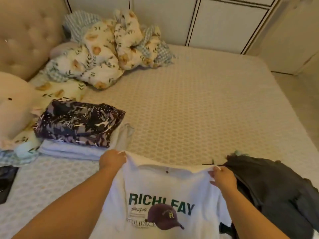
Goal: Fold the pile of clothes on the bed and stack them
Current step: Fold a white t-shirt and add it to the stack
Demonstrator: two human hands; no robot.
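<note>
- Bed [198, 104]: patterned mattress cover, bare across the middle and far right; its right edge runs along a strip of floor [303, 104], its far edge meets panelled doors [215, 19].
- Headboard [22, 35]: tufted, beige, at far left.
- Bedding [107, 49]: floral and checked, bunched in the far left corner against the headboard.
- Plush [13, 104]: pale, rounded, at the left edge beside the stack.
- Stack [76, 128]: folded clothes at near left; a dark patterned piece on top, pale lilac folds beneath, a grey corner poking out to the right.
- Shirt [165, 192]: white, printed with green lettering and a maroon cap, held up at the near edge with its front toward the camera; its top edge is stretched between both hands.
- Left hand [112, 161]: pinching the shirt's upper left corner, just beside the stack's near right corner.
- Right hand [222, 178]: pinching the shirt's upper right corner, close against the dark pile.
- Pile [272, 192]: dark grey clothes, unfolded, at near right, reaching toward the bed's right edge.
- Black item [6, 181]: at the near left edge, partly cut off; cannot tell what it is.
</note>
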